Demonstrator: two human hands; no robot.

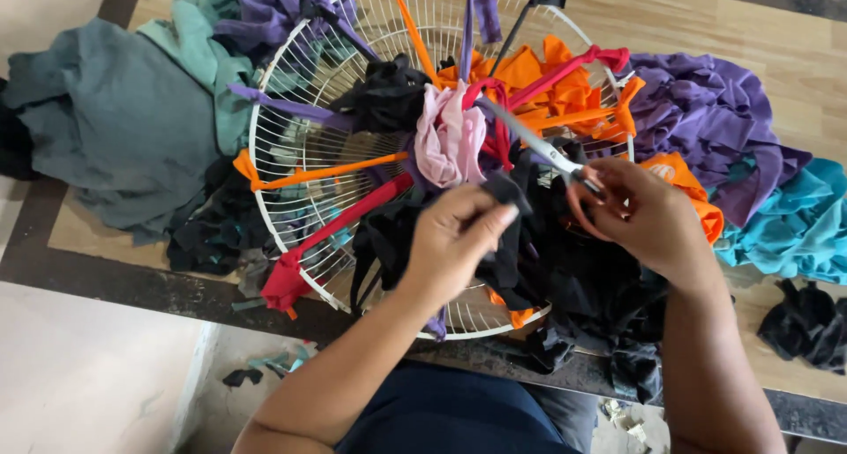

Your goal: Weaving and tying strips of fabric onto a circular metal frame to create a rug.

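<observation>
A round white wire fan guard lies on the table, with strips of orange, red, purple, black and pink cloth tied across it. My left hand pinches a piece of black cloth over the guard's near side. My right hand grips a pair of scissors. Their blades point up and left, towards the pink cloth at the guard's centre. More black cloth is heaped under both hands.
Piles of fabric ring the guard: grey-green at left, purple and teal at right, black scraps at far right. The wooden table has a dark front edge. Cloth scraps lie on the floor below.
</observation>
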